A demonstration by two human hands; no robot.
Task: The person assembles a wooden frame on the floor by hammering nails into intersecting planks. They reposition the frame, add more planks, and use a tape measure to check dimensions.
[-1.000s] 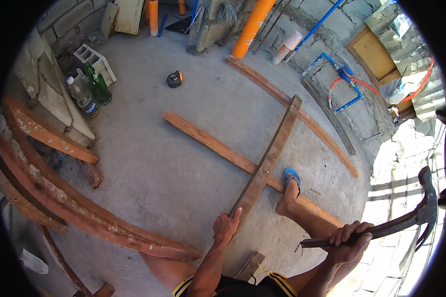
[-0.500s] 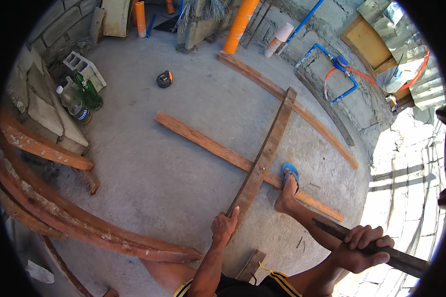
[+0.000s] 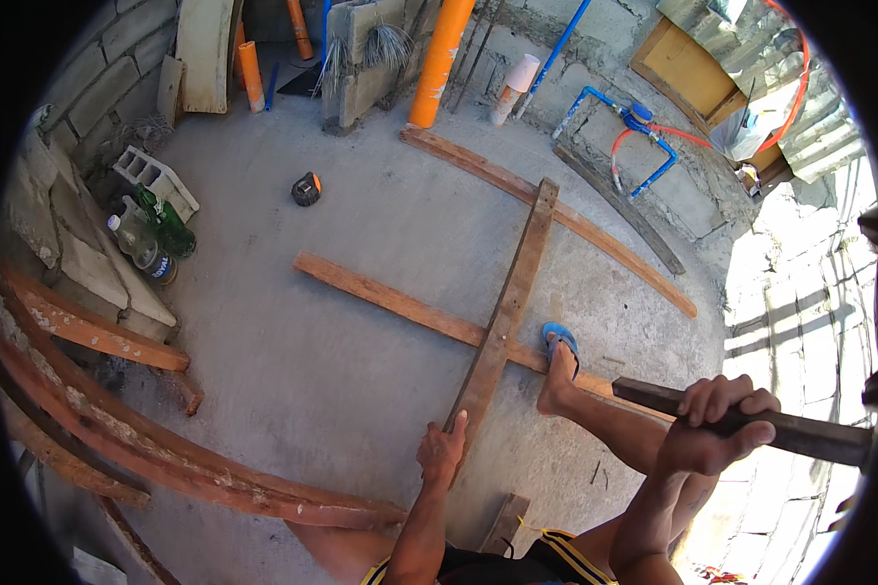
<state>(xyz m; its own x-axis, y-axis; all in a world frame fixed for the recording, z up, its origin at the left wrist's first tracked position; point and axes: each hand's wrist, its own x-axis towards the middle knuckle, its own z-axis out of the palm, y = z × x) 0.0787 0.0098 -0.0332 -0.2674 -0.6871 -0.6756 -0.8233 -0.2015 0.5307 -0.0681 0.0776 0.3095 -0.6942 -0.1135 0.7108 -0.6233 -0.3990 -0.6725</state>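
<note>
My left hand (image 3: 442,451) is closed round the near end of a long brown plank (image 3: 507,317), thumb on top. That plank lies across two reddish wooden strips, a middle strip (image 3: 390,297) and a far strip (image 3: 615,249). My right hand (image 3: 717,429) is wrapped round a dark, straight-edged bar (image 3: 824,439), held up at the right; whether it is wood or metal I cannot tell. My foot in a blue flip-flop (image 3: 560,341) rests at the middle strip, just right of the crossing.
A black and orange tape measure (image 3: 306,189) lies on the concrete floor. Bottles (image 3: 146,249) stand by a hollow block (image 3: 156,180) at the left. Heavy reddish beams (image 3: 166,468) fill the lower left. Orange pipe (image 3: 442,63) and blue pipework (image 3: 639,119) stand along the far wall.
My right hand has raised the bar slightly and it lies more level. The view has shifted a little, so floor things appear lower and further left. My left hand keeps its hold on the plank.
</note>
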